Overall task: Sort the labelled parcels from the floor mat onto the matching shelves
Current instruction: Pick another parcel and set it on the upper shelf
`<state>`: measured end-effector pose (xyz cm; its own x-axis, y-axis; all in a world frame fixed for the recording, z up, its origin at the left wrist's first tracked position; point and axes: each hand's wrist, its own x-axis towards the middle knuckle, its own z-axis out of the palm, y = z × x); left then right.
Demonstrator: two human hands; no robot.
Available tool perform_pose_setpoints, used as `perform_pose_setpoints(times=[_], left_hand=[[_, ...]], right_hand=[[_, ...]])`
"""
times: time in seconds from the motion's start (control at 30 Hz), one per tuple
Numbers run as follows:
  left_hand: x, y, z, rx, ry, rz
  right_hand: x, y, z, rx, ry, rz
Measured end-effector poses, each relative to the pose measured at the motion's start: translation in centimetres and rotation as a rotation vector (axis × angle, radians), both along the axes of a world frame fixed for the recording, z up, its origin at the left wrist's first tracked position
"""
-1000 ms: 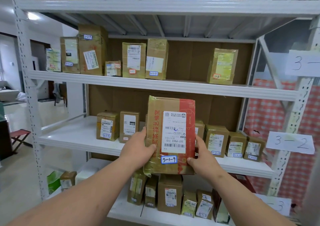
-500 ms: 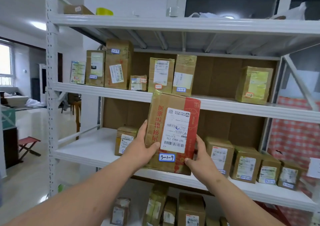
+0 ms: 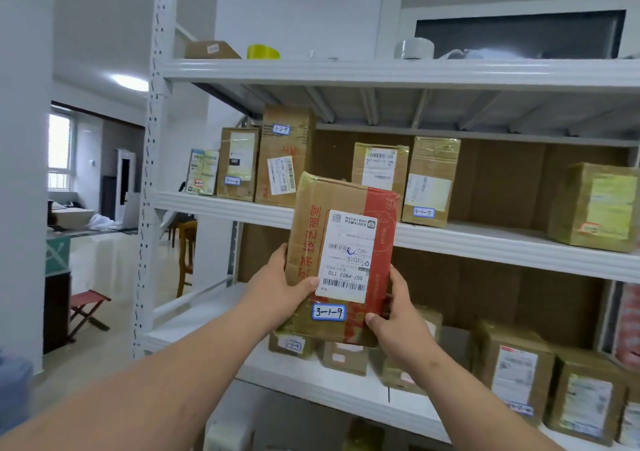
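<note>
Head view. Parcel (image 3: 341, 260), brown carton with red band, held upright in front of the white shelving (image 3: 346, 73); long axis vertical, tilted slightly left at the top. Printed label upside down; blue-edged tag "3-1-9" (image 3: 329, 312) near the lower edge, reading upright. Top corner overlapping the edge of the middle shelf (image 3: 485, 239), in front of the boxes standing there. Left hand (image 3: 282, 289): grip clamped on the lower left edge, thumb across the face. Right hand (image 3: 398, 315): grip clamped on the lower right corner, fingers behind. Box tagged "3-1-5" (image 3: 431, 182) upright on the middle shelf, just right of the parcel. Lower-shelf boxes partly hidden behind parcel and hands; tags there blurred, possibly "2" series. Right-hand boxes cut off by the frame.
</note>
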<state>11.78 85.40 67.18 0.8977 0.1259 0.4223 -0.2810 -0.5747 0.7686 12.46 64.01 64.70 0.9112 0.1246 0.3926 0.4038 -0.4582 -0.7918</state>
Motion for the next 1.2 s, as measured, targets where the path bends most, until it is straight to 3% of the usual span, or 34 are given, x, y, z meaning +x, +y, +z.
perform_pose_setpoints(times=[0.4,0.57,1.2], left_hand=[[4.0,1.5,6.7,-0.092,-0.193,0.086],[6.1,1.2,8.5,-0.113,-0.192,0.142],[10.0,2.5,8.4,-0.221,-0.211,0.182]], right_hand=[[6.2,2.9,7.6,-0.035,-0.194,0.0],[8.6,2.7,9.6,-0.063,-0.25,0.017],[13.0,3.0,10.7,-0.104,-0.314,0.091]])
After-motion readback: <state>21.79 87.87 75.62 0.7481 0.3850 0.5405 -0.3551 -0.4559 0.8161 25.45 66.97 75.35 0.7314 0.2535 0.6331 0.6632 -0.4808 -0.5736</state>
